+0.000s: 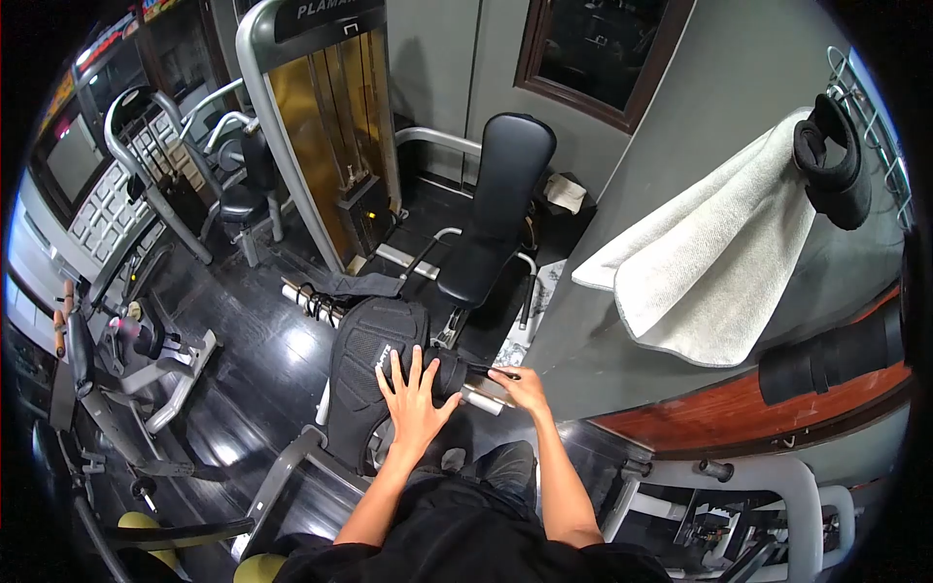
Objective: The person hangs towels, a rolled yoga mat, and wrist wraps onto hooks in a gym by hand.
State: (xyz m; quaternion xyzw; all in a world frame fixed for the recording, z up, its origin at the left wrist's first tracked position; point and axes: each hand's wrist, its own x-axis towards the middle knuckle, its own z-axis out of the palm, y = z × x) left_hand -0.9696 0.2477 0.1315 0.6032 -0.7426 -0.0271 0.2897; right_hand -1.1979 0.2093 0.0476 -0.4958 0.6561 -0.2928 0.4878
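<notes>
A black padded piece of gear (364,361) with mesh panels and white lettering lies in front of me, over a low silver frame. My left hand (412,396) rests on it, palm down, fingers spread. Beside that hand is a dark cylindrical part (449,373), partly covered by my fingers. My right hand (523,389) pinches a thin dark strap-like piece (482,371) that runs toward this part. What exactly the strap joins is hidden.
A black-seated weight machine (515,165) stands ahead. On the right wall hang a white towel (719,253) and a rolled black wrap (834,160). An exercise bike (126,379) is at left, and a grey metal frame (768,481) stands at lower right.
</notes>
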